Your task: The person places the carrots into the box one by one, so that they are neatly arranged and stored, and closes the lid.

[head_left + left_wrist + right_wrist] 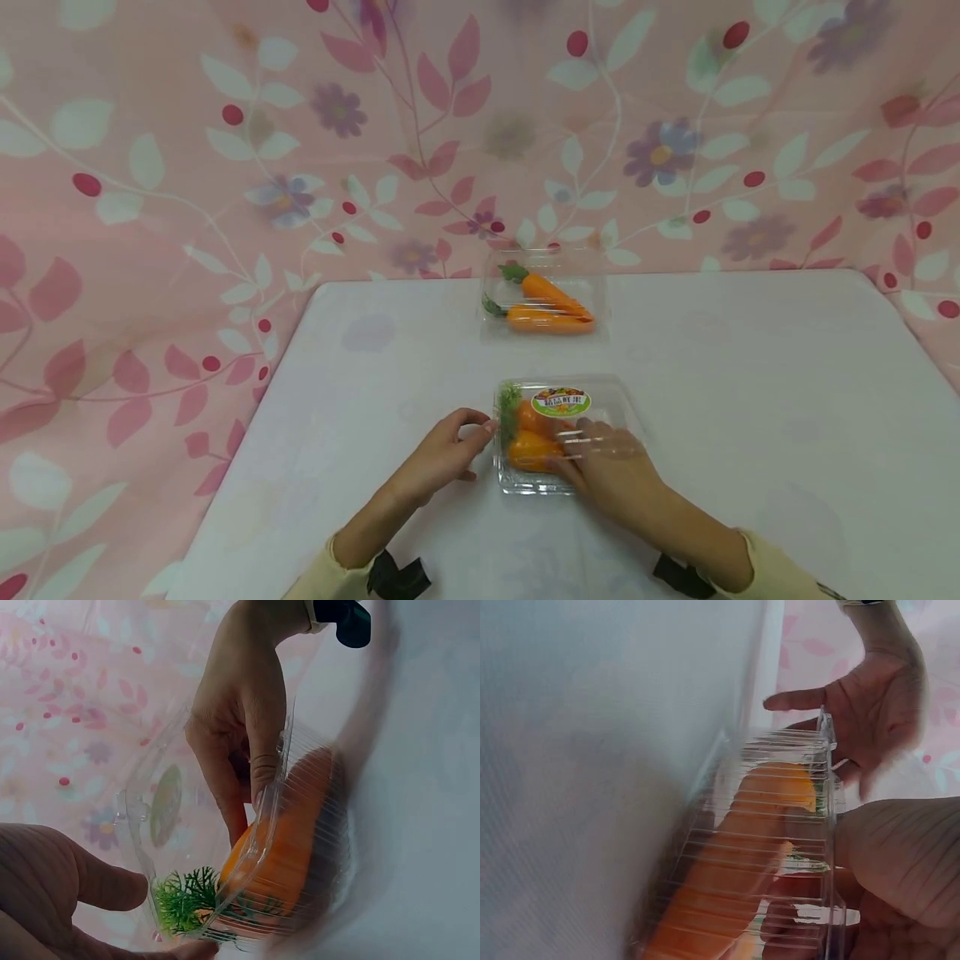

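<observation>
A clear plastic clamshell box (611, 392) with a colourful label (561, 402) on its lid sits before me, holding orange carrots (531, 450) with feathery green tops (508, 408). Its lid is raised a little. My right hand (618, 475) reaches in under the lid from the near right and grips a carrot, its fingers partly seen through the plastic. At the box's left side is my left hand (450, 450), thumb and fingers spread apart; in the left wrist view its thumb (112, 889) lies right at the lid's edge.
Farther back, a second clear box (495, 333) with two carrots (551, 319) and leafy tops stands near the table's far edge. A white cloth covers the table (375, 367). Behind it hangs a pink floral curtain (517, 167).
</observation>
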{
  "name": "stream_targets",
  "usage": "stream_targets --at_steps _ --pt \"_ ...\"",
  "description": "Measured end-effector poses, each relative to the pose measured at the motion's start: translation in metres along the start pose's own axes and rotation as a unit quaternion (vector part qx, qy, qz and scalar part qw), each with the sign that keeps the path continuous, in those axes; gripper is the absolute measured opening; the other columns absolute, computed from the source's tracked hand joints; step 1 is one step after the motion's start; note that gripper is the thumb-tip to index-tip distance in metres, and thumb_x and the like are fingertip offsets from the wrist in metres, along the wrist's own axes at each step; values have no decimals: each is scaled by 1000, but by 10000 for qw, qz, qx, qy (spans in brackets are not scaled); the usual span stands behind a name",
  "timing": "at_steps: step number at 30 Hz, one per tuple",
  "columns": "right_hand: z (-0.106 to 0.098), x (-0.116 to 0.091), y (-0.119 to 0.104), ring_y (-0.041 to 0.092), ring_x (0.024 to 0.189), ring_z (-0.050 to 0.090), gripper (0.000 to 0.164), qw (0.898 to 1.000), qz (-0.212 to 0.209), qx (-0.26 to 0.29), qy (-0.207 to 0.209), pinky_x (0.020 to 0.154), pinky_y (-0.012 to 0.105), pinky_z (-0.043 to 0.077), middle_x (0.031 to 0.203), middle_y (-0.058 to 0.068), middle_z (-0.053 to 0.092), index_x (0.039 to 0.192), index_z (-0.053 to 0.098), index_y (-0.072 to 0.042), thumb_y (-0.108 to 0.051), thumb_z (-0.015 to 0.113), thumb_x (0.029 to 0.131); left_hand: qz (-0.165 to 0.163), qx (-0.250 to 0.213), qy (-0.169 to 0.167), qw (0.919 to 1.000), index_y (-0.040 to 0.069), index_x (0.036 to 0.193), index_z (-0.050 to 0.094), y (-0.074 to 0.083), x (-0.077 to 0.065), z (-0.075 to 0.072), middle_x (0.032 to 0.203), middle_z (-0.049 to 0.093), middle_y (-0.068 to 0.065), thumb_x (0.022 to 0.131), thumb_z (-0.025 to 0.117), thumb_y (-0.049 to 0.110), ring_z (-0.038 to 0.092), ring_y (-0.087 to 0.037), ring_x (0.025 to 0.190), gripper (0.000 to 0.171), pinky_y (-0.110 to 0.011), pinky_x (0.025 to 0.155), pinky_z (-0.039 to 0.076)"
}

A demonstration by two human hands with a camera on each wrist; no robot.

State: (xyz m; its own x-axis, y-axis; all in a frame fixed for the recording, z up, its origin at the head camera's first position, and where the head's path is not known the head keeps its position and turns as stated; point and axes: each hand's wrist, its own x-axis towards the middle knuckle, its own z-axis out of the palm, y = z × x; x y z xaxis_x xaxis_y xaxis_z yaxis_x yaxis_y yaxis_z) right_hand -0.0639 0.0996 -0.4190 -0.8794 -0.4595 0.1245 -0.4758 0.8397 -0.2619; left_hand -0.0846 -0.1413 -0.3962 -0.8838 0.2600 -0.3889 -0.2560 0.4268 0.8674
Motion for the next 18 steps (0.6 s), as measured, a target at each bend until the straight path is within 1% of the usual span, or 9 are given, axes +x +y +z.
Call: stream_targets --at_steps 2,4,6,8,10,14,18 --pt "1 -1 0 27 93 61 40 9997 -129 -42 182 78 43 48 100 6 64 123 67 -16 -40 70 91 -8 -73 -160 9998 -5 130 53 -1 -1 -1 135 50 -21 101 55 38 58 -31 103 51 -41 69 60" --pt "2 -2 0 26 91 59 42 9996 -136 -43 248 76 42 46 99 6 60 125 66 -16 -40 71 90 9 -167 -295 9994 -8 130 52 -1 -1 -1 133 51 -22 102 54 35 61 -32 104 52 -42 66 60" --pt "2 -1 1 26 92 59 43 9995 -158 -42 277 77 42 46 100 6 61 124 66 -16 -41 71 89 20 -274 -412 9988 -10 130 52 0 -1 -2 134 51 -24 102 54 33 63 -34 104 51 -42 63 60" --pt "2 -1 1 27 92 59 42 9994 -167 -60 290 77 43 44 99 7 61 122 67 -17 -41 72 89 18 -356 -468 9983 -11 128 53 0 0 -3 133 52 -25 102 54 30 65 -34 103 49 -43 60 60" --pt "2 -1 1 26 88 57 41 9994 -196 -98 280 75 41 42 95 5 61 120 67 -17 -42 72 89 -18 -399 -479 9981 -12 127 54 1 1 -3 133 53 -25 102 54 28 66 -33 103 47 -43 59 59" --pt "4 -3 7 21 83 52 37 9983 -393 -205 376 72 37 37 88 0 57 115 66 -18 -43 72 88 -96 -396 -427 9983 -12 125 55 1 2 -1 132 54 -25 101 54 26 66 -31 103 45 -43 58 59" --pt "4 -8 16 18 84 47 34 9970 -584 -253 441 76 38 36 89 -4 53 111 64 -20 -47 68 91 -89 -374 -400 9985 -11 125 55 0 2 -1 129 56 -23 101 54 26 66 -31 103 44 -43 59 59"
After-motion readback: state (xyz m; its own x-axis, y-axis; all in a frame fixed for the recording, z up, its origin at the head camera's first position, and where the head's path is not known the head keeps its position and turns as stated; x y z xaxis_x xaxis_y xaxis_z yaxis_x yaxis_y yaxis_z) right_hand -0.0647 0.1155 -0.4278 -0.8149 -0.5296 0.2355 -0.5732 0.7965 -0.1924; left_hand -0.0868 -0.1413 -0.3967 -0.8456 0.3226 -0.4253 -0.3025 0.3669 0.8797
